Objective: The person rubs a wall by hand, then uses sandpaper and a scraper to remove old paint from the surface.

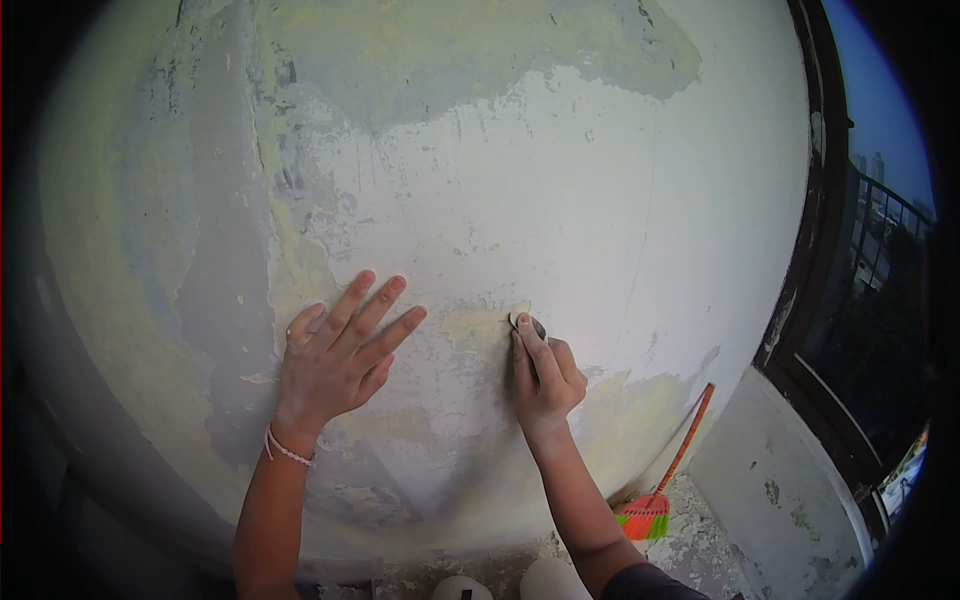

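A wall [560,190] with peeling white paint fills most of the head view. Fingers spread, my left hand [335,360] rests against it and holds nothing; a thin braided bracelet [288,450] circles that wrist. My right hand [548,380] grips a small metal scraper [539,327], largely hidden by the fingers. Its rounded edge meets the paint at the right end of a bare yellowish patch [475,328]. Around both hands the surface shows cracks and ragged paint edges.
An orange-handled broom [690,440] with red and green bristles leans in the corner at lower right. Paint flakes litter the floor [690,560]. A dark-framed window [815,220] is at the right, above a low stained wall [770,480].
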